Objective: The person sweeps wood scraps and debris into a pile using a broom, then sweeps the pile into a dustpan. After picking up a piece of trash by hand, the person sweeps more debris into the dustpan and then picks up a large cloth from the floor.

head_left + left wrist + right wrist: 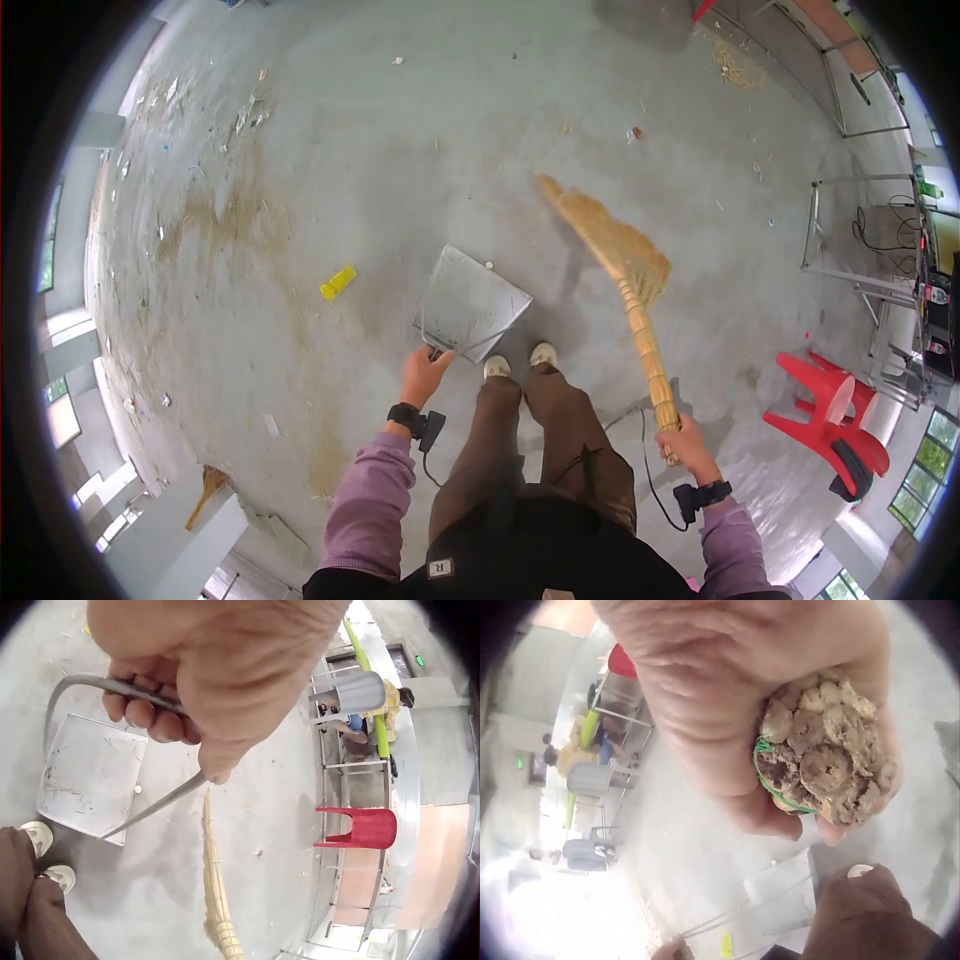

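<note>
My left hand grips the thin grey handle of a dustpan. The handle's bend runs through its curled fingers in the left wrist view. Flat and pale, the dustpan is in front of the feet, with a few bits of debris on it. My right hand wraps round the end of a straw broom's bound handle. The tan broom head points forward and left, to the right of the dustpan. Seen from the right wrist, the handle's butt end shows cut stalks and green string.
A bright yellow object lies left of the dustpan. Litter and brown dirt mark the grey floor. Red plastic stools and metal-framed tables stand on the right. A person sits farther off.
</note>
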Tool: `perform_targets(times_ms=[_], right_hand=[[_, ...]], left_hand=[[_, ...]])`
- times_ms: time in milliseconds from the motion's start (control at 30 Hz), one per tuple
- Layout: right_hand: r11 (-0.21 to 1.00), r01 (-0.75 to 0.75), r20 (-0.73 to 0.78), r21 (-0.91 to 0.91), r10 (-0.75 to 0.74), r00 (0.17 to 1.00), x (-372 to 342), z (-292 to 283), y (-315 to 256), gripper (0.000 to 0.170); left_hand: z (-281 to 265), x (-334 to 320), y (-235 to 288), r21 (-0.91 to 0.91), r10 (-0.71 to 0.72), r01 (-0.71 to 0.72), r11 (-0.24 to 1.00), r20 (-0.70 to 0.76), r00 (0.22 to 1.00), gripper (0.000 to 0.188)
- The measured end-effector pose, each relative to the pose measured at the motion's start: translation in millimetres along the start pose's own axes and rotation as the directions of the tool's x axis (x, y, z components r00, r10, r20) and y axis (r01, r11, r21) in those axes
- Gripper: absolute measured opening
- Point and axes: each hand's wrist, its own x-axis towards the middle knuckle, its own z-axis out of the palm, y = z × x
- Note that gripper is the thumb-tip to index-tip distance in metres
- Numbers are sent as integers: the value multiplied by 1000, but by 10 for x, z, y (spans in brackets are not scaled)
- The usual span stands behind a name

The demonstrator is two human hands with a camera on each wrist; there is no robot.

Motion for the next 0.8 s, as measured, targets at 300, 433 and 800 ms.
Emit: perform_targets(times_ms=[300,433,800], right_hand=[[934,104,-126,341,-65,990,1596,-664,-953,16],[856,141,-138,497,-82,987,2472,-1001,-1508,17],[966,144,-34,215,-140,990,3025,-719,-2060,18]], left_hand=[[-166,566,491,20,-44,44,999,-11,999,47],[-132,785,998,34,-60,59,998,26,998,49],[4,1771,1655,127,-41,38,991,23,999,44]])
